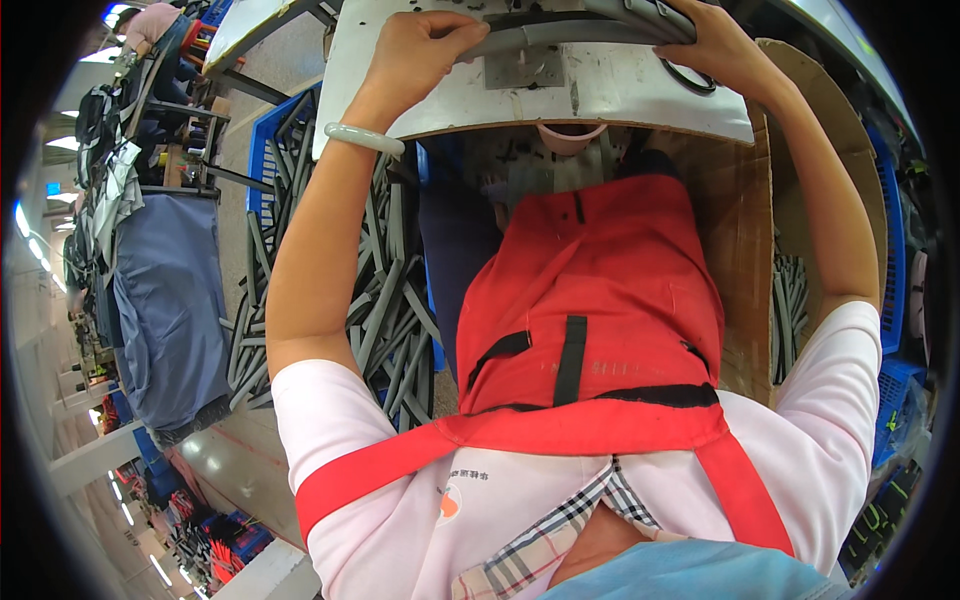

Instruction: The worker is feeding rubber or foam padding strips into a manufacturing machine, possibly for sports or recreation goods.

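Observation:
A long grey tube-like strip point(580, 32) spans the space between my hands, above the white worktable point(440, 112). My left hand point(428, 55) is closed in a pinch at the strip's left end. Farther right, my right hand point(722, 48) has its fingers wrapped round the strip, with more grey tubing bunched beside it at the top edge. Beneath the strip lies a square metal plate point(535, 72) set on the tabletop. By my right wrist a thin black loop point(692, 80) rests on the table.
Many grey strips point(385, 300) fill a blue crate point(262, 150) at my left. On the right, a cardboard box point(740, 270) stands near more strips point(788, 300). A pink bowl point(572, 140) sits under the table's edge. A person point(155, 25) is at the far left.

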Demonstrator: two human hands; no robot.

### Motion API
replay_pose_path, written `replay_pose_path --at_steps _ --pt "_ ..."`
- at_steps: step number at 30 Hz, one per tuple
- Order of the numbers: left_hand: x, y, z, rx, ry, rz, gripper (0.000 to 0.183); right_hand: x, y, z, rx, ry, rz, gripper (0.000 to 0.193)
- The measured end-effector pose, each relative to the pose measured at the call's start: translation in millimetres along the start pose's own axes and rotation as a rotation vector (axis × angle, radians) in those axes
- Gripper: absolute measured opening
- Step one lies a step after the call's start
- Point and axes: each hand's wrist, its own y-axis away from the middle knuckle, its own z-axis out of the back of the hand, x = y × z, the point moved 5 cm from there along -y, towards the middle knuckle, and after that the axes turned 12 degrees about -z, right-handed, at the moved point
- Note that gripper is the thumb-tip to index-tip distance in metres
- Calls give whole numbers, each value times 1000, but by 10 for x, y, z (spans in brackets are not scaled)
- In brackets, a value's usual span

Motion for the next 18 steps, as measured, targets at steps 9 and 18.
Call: replay_pose_path --at_steps 9,18 --pt "170 -77 28 11 19 -26 32 -116 -145 -74 -71 43 36 59" --pt "61 -330 10 24 -83 179 26 -200 -362 -68 -5 5 -96 76"
